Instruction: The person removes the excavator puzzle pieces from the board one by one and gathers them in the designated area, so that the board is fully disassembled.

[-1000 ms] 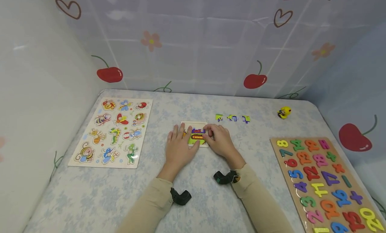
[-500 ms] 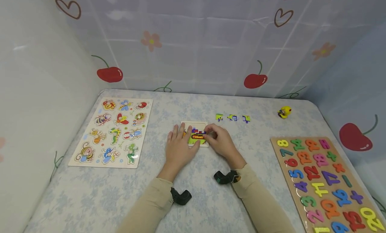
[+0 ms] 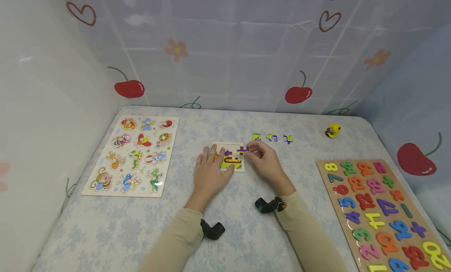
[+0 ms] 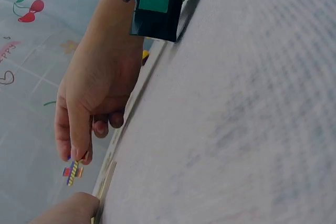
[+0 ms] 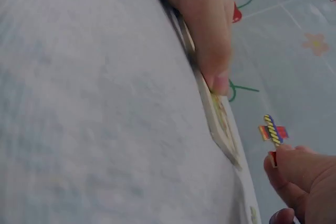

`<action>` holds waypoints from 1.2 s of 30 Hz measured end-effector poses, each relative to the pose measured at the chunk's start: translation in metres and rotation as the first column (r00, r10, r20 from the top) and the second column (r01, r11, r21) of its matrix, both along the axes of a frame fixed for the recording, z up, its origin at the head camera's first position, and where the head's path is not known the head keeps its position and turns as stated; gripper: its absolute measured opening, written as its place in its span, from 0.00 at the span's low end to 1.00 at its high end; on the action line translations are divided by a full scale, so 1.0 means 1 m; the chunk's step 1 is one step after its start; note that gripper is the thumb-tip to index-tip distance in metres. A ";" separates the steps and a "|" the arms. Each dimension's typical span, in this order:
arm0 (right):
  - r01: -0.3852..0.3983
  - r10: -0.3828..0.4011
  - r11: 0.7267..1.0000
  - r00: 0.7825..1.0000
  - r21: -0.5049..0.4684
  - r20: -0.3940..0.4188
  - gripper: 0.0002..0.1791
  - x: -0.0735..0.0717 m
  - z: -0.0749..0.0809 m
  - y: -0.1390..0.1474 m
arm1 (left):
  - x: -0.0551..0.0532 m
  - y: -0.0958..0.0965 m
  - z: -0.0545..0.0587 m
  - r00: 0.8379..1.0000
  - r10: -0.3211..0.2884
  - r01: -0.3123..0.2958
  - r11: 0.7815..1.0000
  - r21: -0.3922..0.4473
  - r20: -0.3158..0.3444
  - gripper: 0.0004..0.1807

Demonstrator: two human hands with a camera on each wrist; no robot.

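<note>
In the head view my left hand (image 3: 209,169) lies with spread fingers over the left side of a small wooden puzzle tray (image 3: 230,146). Part of a vehicle picture shows in the tray beside its thumb. My right hand (image 3: 266,162) pinches a purple, red and yellow-striped puzzle piece (image 3: 242,150) between thumb and fingertips over the tray's right side. Both wrist views show this puzzle piece (image 5: 271,129) raised above the tray. The left thumb (image 5: 215,66) presses at the tray's edge in the right wrist view. Fingers of the left hand hide the tray's left part.
Three loose pieces, a left one (image 3: 256,137), a middle one (image 3: 271,137) and a right one (image 3: 288,139), lie behind the right hand. An insect puzzle board (image 3: 130,156) is at left, a number board (image 3: 384,209) at right. A yellow toy figure (image 3: 332,130) stands at back right.
My right hand has drawn back a little to the right and lifted the striped puzzle piece out of the picture. The left hand has stayed in place on the tray.
</note>
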State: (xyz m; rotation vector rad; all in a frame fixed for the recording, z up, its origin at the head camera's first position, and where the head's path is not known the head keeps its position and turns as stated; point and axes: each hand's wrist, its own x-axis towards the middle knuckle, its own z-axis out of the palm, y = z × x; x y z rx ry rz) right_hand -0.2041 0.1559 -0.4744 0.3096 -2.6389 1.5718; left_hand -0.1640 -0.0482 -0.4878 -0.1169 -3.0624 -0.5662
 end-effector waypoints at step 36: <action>0.164 -0.267 0.827 0.956 0.538 0.119 0.14 0.012 0.038 0.116 | 0.004 -0.001 0.001 1.000 -0.005 0.005 0.999 0.032 -0.014 0.39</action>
